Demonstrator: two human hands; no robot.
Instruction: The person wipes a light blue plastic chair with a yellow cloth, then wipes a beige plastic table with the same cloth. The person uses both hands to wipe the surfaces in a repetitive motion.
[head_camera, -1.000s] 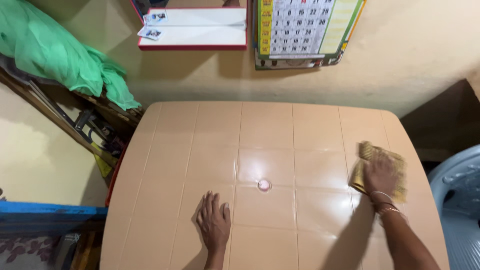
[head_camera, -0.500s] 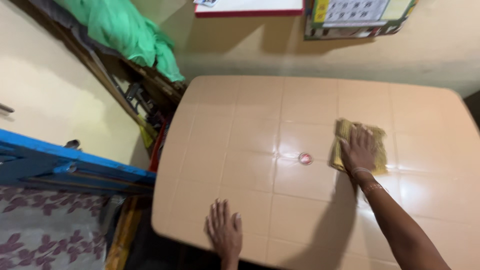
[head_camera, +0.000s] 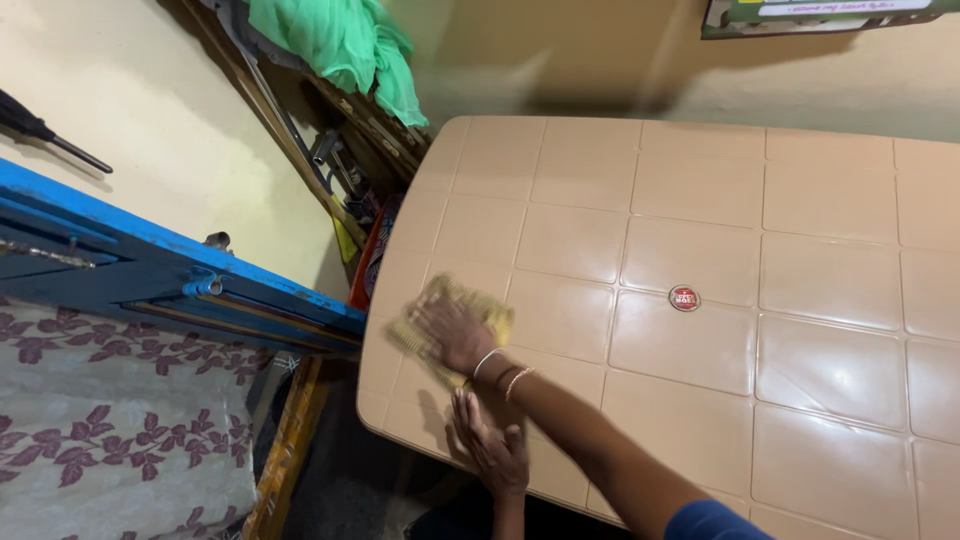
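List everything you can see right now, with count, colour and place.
table: one, beige, gridded top, centre and right
round badge: one, red, middle of table
cloth: one, yellow, near left table edge, under right hand
draped fabric: one, green, top, left of table
frame: one, blue, left
patterned fabric: one, floral maroon and grey, bottom left
right hand: pressed flat on cloth
left hand: flat on table's near edge

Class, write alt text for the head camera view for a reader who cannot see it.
A person's right hand presses a yellow cloth flat on the near left corner of a tan plastic table, while the left hand rests flat on the table's edge just below. A green cloth hangs at the wall behind.
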